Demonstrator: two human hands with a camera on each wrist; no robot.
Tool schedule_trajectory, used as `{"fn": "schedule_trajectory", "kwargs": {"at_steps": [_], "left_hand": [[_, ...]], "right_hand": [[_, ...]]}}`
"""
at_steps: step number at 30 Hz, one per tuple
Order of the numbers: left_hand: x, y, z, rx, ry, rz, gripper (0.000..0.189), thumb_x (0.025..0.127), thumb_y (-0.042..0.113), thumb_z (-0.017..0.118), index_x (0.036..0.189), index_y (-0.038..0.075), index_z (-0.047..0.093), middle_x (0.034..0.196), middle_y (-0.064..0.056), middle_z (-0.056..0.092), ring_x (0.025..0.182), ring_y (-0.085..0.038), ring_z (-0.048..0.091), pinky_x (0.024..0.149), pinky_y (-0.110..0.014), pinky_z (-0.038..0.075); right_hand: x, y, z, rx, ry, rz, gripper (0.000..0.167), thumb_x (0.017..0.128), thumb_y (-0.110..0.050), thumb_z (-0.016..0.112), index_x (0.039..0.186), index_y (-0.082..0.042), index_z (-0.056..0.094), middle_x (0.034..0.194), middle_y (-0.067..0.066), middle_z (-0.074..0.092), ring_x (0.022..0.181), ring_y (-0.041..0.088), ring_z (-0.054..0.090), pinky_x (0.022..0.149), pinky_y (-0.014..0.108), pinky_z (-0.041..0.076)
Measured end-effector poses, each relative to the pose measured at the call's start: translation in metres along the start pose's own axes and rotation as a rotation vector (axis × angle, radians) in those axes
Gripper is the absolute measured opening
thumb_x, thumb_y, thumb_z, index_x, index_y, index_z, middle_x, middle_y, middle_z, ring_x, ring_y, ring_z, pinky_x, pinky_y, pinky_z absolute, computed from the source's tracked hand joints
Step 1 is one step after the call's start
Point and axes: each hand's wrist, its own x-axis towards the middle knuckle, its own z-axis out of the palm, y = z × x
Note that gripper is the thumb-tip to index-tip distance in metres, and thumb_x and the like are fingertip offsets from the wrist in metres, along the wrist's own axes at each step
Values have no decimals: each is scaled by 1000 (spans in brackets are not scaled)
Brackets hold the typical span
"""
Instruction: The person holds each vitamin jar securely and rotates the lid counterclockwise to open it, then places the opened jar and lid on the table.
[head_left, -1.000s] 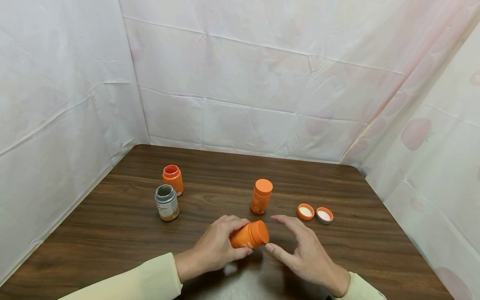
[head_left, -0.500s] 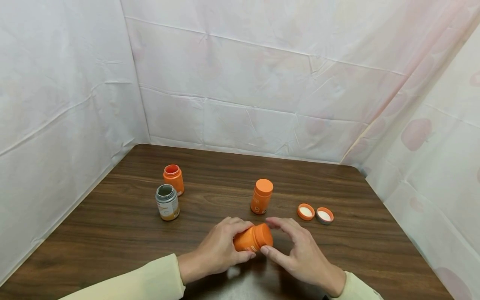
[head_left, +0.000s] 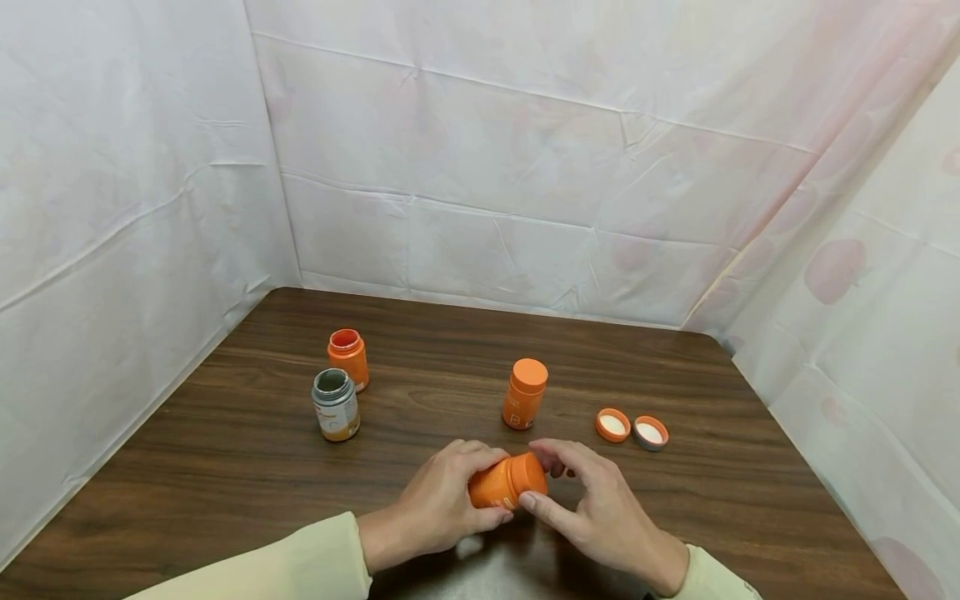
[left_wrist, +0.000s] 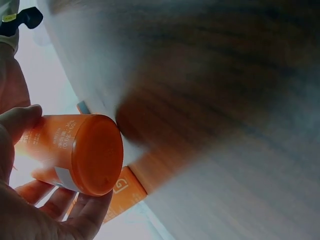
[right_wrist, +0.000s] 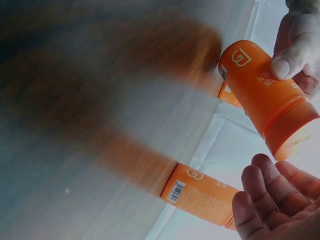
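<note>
Tilted above the near middle of the table, an orange bottle (head_left: 497, 483) has its orange cap (head_left: 529, 473) on and facing right. My left hand (head_left: 444, 492) grips the bottle's body, thumb on one side and fingers on the other. In the left wrist view the bottle's base (left_wrist: 98, 155) faces the camera. Close to the cap, my right hand (head_left: 600, 504) is half curled, with its thumb and fingers on either side. In the right wrist view its fingers (right_wrist: 267, 195) lie just off the cap; whether the thumb touches is hidden there. Another capped orange bottle (head_left: 522, 395) stands upright behind both hands.
Two uncapped containers stand at the left: an orange one (head_left: 349, 362) and a grey one with a label (head_left: 337, 408). Two caps, orange (head_left: 612, 425) and grey-rimmed (head_left: 650, 433), lie inside-up at the right. Pale sheeting (head_left: 487, 167) surrounds the dark wooden table (head_left: 225, 467).
My left hand has shifted slightly right and nearer with the bottle. My right hand has moved left to the cap, its fingers curling more. The standing bottles and loose caps stay put.
</note>
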Motion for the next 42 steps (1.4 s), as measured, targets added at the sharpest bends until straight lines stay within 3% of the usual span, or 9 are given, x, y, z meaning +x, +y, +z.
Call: {"fn": "schedule_trajectory", "kwargs": {"at_steps": [20, 28, 42], "left_hand": [[0, -1, 0, 39, -38, -25, 50, 79, 34, 90, 123, 21, 71, 113, 12, 67, 95, -5, 56, 80, -28, 50], [2, -1, -2, 44, -56, -26, 46, 79, 34, 91, 119, 22, 72, 110, 14, 65, 92, -3, 55, 78, -28, 50], [4, -1, -4, 17, -79, -36, 47, 77, 31, 92, 118, 23, 72, 110, 14, 64, 93, -3, 56, 80, -29, 50]], "right_hand": [[1, 1, 1, 10, 11, -21, 39, 90, -29, 82, 124, -18, 67, 95, -12, 64, 84, 10, 61, 75, 31, 53], [2, 1, 0, 22, -3, -44, 43, 90, -27, 82, 128, -19, 65, 100, -12, 65, 89, 6, 62, 78, 32, 56], [4, 1, -6, 58, -40, -128, 56, 87, -19, 84, 137, -15, 60, 118, -4, 66, 100, 11, 63, 86, 32, 56]]}}
